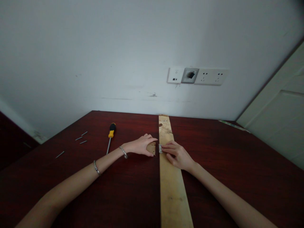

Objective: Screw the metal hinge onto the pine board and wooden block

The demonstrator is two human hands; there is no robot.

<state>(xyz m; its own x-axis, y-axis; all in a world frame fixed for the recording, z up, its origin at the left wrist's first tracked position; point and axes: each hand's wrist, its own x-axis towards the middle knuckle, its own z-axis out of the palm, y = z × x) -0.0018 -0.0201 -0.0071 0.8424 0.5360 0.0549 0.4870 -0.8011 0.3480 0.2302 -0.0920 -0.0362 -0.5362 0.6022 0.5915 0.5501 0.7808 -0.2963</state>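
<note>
A long, pale yellow wooden plank [174,196] runs across the dark red wooden worktop [118,196] from the near side to the far edge, its far part marked with brown stains. A plain silver metal bangle [96,167] circles the left forearm, and a silver linked bracelet [123,152] sits at that wrist. The right hand [177,155] lies over the plank, its fingertips close together and touching a small silver metal hinge [160,148] at the plank's left edge; whether they pinch it or only press on it, I cannot tell. Just left of the plank, the left hand [142,145] holds a small tan wooden block [151,148] between thumb and fingers, beside the hinge but apart from it. Toward the worktop's left edge lie four thin grey metal fasteners [60,154], one nearer than the other three. A screwdriver with a black and yellow handle [111,131] points its handle at the far edge, its shaft partly behind the left forearm. A pale narrow strip [234,126] lies by the far right corner. Beyond the far edge, white wall sockets [211,77] are set in the pale wall [106,47].
</note>
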